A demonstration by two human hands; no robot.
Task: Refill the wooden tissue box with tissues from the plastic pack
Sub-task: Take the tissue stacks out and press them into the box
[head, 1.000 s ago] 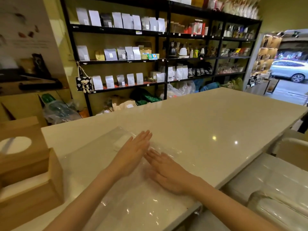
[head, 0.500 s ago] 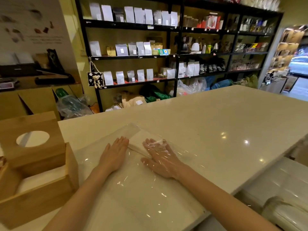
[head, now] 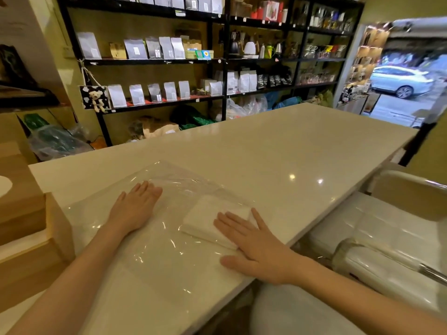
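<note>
While both hands lie flat and empty on the clear plastic wrap (head: 154, 252), right hand (head: 254, 243) touches the white tissue stack (head: 208, 218); open wooden box (head: 33, 252) sits far left, nearer left hand (head: 134, 210).

Both hands lie flat, palms down, on the clear plastic pack (head: 150, 238) spread over the tabletop (head: 278, 151): left hand (head: 135, 209) left, right hand (head: 256, 247) touching a white tissue stack (head: 208, 218). Wooden tissue box (head: 31, 250) sits far left.
</note>
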